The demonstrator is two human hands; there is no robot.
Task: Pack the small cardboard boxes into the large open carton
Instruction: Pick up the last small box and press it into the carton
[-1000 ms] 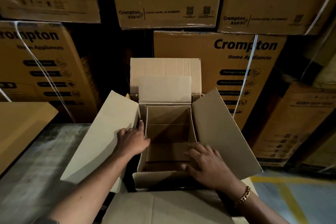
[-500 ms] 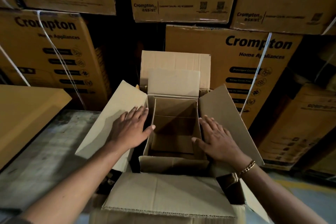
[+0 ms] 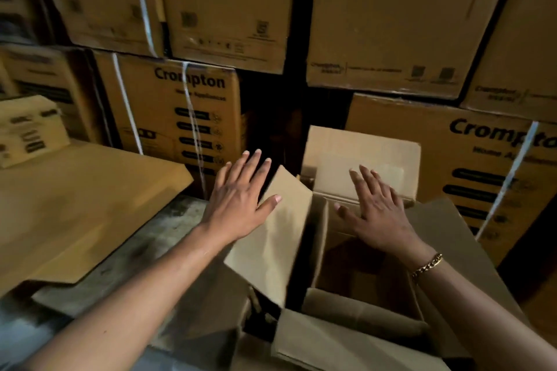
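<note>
The large open carton (image 3: 361, 309) stands low and right of centre with its flaps spread. A smaller open cardboard box (image 3: 320, 238) sits inside it, its inside dark. My left hand (image 3: 241, 199) is raised with straight, spread fingers above the carton's left flap (image 3: 271, 238), the thumb over the flap's top. My right hand (image 3: 376, 208) hovers flat with spread fingers over the far side of the opening. A gold bracelet is on that wrist. Neither hand holds anything.
Stacked printed appliance cartons (image 3: 180, 117) form a wall behind. A flat sheet of cardboard (image 3: 75, 208) lies on the grey surface at left, with a small printed box (image 3: 30, 129) at its far end. The carton's right flap (image 3: 452, 250) slopes outward.
The camera has swung left, so the carton now sits further right. Both hands have lifted off the flaps and the box rim and moved up and away, fingers spread.
</note>
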